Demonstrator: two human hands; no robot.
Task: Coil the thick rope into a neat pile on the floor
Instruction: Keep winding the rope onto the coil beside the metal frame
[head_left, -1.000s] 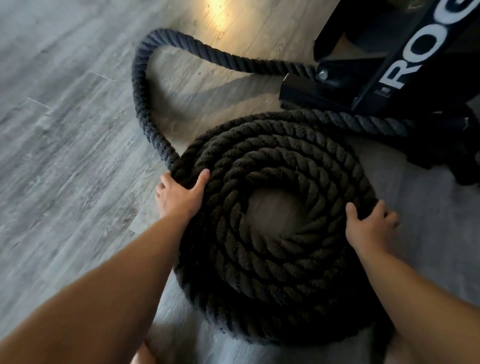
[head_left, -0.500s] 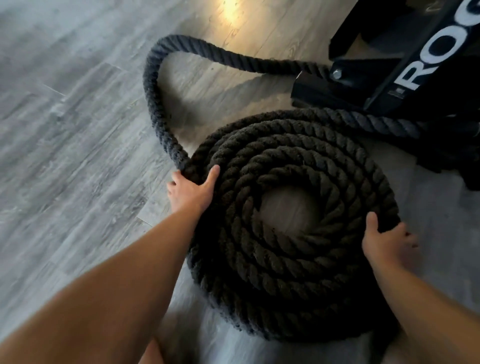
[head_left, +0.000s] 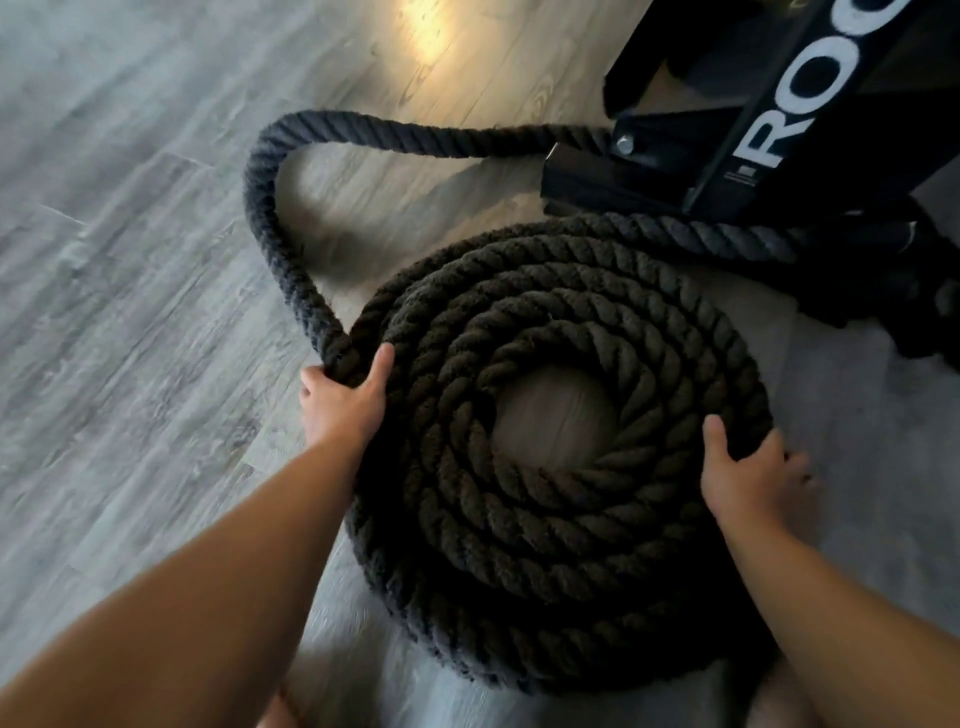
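Observation:
A thick black twisted rope lies in a round coil (head_left: 561, 499) of several turns on the grey wood floor, with bare floor showing in its centre. From the coil's left edge a loose length of rope (head_left: 270, 208) loops away and back toward the black frame at the upper right. My left hand (head_left: 343, 400) grips the rope where that loose length joins the coil, thumb over the top. My right hand (head_left: 748, 478) holds the coil's right outer edge, thumb on top and fingers down its side.
A black metal equipment frame (head_left: 769, 119) with white lettering stands at the upper right, right behind the coil. Another stretch of rope (head_left: 727, 234) runs along its base. Grey plank floor (head_left: 130, 312) spreads to the left.
The coil and both hands have shifted slightly to the right and toward the frame. Both hands keep their places on the coil's edges.

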